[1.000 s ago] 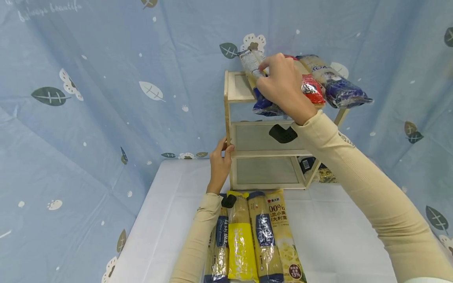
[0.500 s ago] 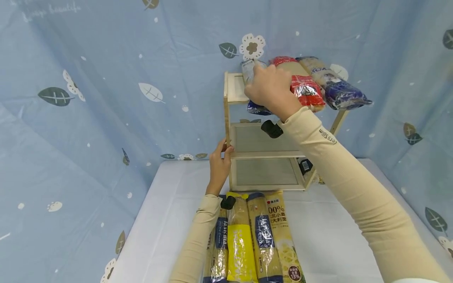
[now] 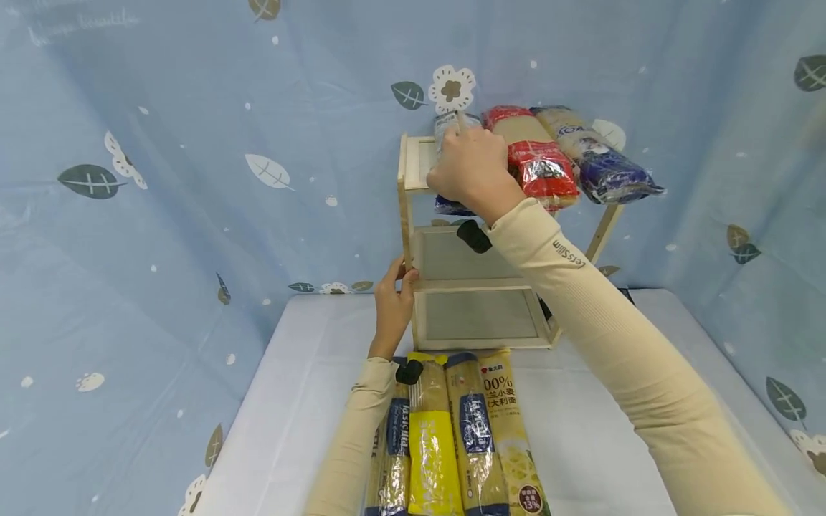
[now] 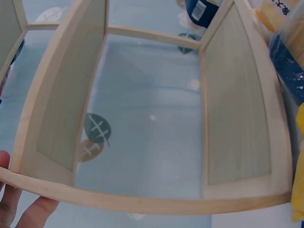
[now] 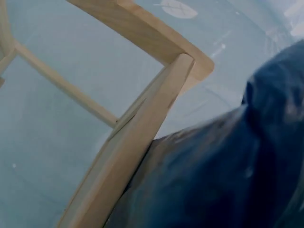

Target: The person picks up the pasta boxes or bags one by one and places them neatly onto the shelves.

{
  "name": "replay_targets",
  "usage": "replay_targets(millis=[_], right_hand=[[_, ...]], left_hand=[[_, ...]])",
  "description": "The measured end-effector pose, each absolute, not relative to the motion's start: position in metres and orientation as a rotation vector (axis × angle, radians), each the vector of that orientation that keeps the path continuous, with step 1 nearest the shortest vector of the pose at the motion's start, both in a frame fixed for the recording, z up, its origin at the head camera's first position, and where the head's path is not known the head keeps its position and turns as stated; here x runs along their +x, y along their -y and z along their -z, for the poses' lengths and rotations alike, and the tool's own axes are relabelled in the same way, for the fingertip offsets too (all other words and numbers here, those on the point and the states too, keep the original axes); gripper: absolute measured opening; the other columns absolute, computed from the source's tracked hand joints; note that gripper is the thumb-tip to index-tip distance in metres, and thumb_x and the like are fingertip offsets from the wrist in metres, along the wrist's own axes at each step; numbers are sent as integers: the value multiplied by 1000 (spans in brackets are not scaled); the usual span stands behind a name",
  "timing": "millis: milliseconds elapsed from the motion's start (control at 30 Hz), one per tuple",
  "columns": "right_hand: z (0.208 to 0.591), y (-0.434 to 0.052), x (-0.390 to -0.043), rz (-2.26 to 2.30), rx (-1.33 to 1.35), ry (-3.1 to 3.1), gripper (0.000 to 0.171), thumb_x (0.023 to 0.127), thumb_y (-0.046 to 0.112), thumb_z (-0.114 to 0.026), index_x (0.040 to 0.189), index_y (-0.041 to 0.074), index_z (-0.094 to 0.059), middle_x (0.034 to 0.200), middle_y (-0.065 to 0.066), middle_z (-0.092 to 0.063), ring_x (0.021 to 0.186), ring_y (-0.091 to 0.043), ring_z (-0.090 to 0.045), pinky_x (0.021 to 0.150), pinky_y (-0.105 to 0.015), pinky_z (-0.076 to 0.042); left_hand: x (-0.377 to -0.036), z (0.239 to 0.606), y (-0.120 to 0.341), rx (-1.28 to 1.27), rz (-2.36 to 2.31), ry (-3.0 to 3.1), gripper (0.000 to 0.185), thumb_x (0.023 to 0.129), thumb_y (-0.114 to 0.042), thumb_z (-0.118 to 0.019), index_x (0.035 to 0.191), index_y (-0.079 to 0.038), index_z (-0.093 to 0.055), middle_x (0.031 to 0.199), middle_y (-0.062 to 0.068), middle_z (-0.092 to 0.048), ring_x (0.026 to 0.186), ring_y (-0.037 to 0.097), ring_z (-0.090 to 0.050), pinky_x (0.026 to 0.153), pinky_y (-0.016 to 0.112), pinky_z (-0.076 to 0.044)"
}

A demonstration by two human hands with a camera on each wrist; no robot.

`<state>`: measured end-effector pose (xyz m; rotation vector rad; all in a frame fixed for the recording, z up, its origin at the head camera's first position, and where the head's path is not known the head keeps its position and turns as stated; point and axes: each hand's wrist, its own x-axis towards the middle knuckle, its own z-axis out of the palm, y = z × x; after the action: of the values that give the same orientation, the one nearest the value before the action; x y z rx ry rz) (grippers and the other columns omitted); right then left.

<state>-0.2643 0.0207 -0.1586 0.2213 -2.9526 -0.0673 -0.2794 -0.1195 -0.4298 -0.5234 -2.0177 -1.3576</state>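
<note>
A wooden rack [image 3: 405, 222] with three tiers stands on the white table. My left hand [image 3: 392, 308] grips its left upright near the middle tier; in the left wrist view the fingers [image 4: 38, 212] show at that rail. On the top tier, at the left, lies a bag of pasta [image 3: 451, 206] with a silvery far end and a blue near end. My right hand [image 3: 474, 168] holds this bag from above and hides most of it. In the right wrist view the bag's blue end [image 5: 204, 180] lies against the shelf's edge [image 5: 137, 147].
Beside that bag on the top tier lie a red pasta bag [image 3: 538, 161] and a blue one [image 3: 600, 158]. Several long pasta packs, including a yellow one [image 3: 434, 451], lie in front of the rack. A dark package [image 4: 202, 10] is behind it. Patterned blue curtains surround the table.
My right hand has moved left and slightly down with the pasta bag, which now lies lower at the left of the top tier. The left hand keeps its grip on the upright.
</note>
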Motion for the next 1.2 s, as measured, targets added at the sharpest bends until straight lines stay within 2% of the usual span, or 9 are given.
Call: replay_targets(millis=[167,267,467,567,700,833,1033,1200], right_hand=[[159,-12,-261,133,231,2941,59,92,33,-39,141,0,-37,121,-26,-52,103,-37,-54,73,-51,-50],[160,-11,-261,111,220,2936,58,92,32,-38,141,0,-37,123,-26,-51,107,-38,-53,76,-52,-50],[157,-14,-260,-19,214,2922,45,90,26,-38,126,1,-50,117,-24,-55,104,-40,-55,79,-54,-48],[155,-18,-255,-106,201,2947,43,90,26,-39,124,3,-51,117,-22,-56,101,-42,-55,81,-55,-46],[154,-26,-241,-218,240,2933,45,94,34,-40,128,6,-50,113,-19,-58,97,-39,-55,81,-54,-45],[155,-34,-223,-303,321,2875,48,97,40,-45,133,10,-50,113,-16,-59,93,-34,-55,73,-51,-46],[152,-47,-198,-395,450,2778,46,95,35,-52,134,11,-53,117,-14,-60,91,-30,-54,66,-46,-47],[152,-59,-178,-461,542,2705,42,94,35,-55,130,13,-56,116,-12,-60,85,-27,-53,66,-44,-43]], left_hand=[[-278,430,125,-534,1352,2006,36,97,-18,-55,128,0,-55,93,12,-66,86,21,-63,58,33,-54],[-278,429,127,-546,1330,2001,35,98,-18,-54,127,0,-56,92,12,-66,85,21,-63,58,35,-54],[-279,426,128,-542,1291,1979,34,96,-14,-57,125,2,-57,91,12,-67,83,22,-64,57,33,-53],[-280,425,126,-558,1299,1980,34,95,-14,-57,125,1,-57,91,12,-68,83,22,-65,56,32,-54],[-279,426,124,-556,1308,1963,33,95,-13,-58,123,3,-58,90,13,-67,82,22,-65,54,34,-54],[-279,425,124,-557,1303,1955,34,95,-12,-58,123,7,-57,89,13,-67,81,23,-65,53,34,-54],[-279,425,122,-565,1303,1957,34,95,-11,-57,123,8,-56,90,14,-67,82,23,-65,53,32,-54],[-280,425,122,-563,1306,1954,32,95,-11,-58,124,3,-57,90,14,-68,81,22,-65,52,30,-53]])
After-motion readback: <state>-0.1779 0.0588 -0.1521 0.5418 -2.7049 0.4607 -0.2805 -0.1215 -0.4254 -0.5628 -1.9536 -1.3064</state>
